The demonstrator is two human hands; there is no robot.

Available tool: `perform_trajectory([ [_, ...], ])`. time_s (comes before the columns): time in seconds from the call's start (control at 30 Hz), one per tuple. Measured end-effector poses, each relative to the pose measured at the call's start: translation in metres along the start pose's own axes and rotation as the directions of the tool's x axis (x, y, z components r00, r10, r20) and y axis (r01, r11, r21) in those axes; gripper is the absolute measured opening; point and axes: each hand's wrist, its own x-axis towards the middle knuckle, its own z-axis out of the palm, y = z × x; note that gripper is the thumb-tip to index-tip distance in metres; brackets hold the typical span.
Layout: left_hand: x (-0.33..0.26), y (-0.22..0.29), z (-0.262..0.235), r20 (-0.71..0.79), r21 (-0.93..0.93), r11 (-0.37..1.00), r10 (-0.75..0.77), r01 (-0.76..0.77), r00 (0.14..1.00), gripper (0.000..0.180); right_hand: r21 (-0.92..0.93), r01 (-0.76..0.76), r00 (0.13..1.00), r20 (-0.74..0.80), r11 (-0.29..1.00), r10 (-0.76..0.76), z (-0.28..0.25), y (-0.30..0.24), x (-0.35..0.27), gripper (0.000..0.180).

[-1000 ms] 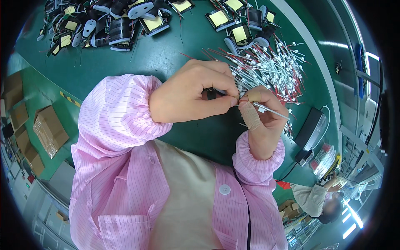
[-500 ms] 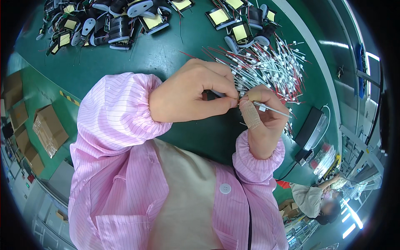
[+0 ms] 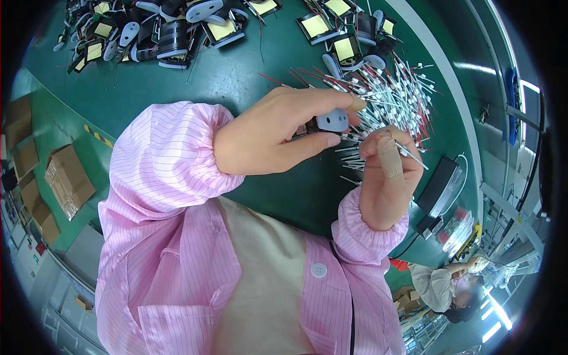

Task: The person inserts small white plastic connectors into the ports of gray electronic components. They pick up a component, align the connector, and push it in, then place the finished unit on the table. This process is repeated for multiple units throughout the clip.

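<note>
My left hand (image 3: 266,133) is wrapped round a small black device (image 3: 332,120), whose grey oval end with two dark holes pokes out between thumb and fingers. The rest of that device is mostly hidden by the hand. To its right, my right hand (image 3: 384,177) pinches with tape-wrapped fingertips. A thin white wire (image 3: 418,158) runs out from between its fingers toward the right; its other end is hidden. Just beyond both hands spreads a heap of white and red wires (image 3: 393,97) with small white connectors.
Black devices (image 3: 171,38) with grey ends and yellow pads crowd the table's far left; another cluster (image 3: 343,50) sits behind the wires. A black box with a cable (image 3: 439,184) and a clear bag (image 3: 458,236) lie rightward. Another person (image 3: 438,287) works at lower right. Cardboard boxes (image 3: 70,180) stand left.
My hands were together at the fingertips; the right has drawn away to the right and slightly down with the wire. The left has turned its grip, exposing the device's grey end.
</note>
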Motion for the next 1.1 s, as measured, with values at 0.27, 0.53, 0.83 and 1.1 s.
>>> perform_trajectory([
  [0.27,0.0,0.005,0.003,-0.009,0.187,0.977,0.108,-0.104,0.994,0.055,-0.216,0.162,0.986,0.073,0.963,-0.15,0.017,-0.011,-0.007,0.005],
  [0.53,0.002,0.001,0.003,0.002,0.135,0.968,0.215,-0.213,0.977,0.039,-0.356,0.372,0.928,0.131,0.857,-0.349,0.021,-0.009,-0.013,0.013],
  [0.83,0.002,0.001,0.004,-0.013,0.08,0.97,0.232,-0.23,0.973,0.034,-0.464,0.471,0.88,0.196,0.75,-0.432,0.021,-0.01,-0.015,0.019],
  [1.1,0.003,-0.001,0.004,0.001,0.109,0.956,0.272,-0.271,0.962,0.031,-0.558,0.474,0.878,0.239,0.681,-0.415,0.023,-0.015,-0.019,0.009],
])
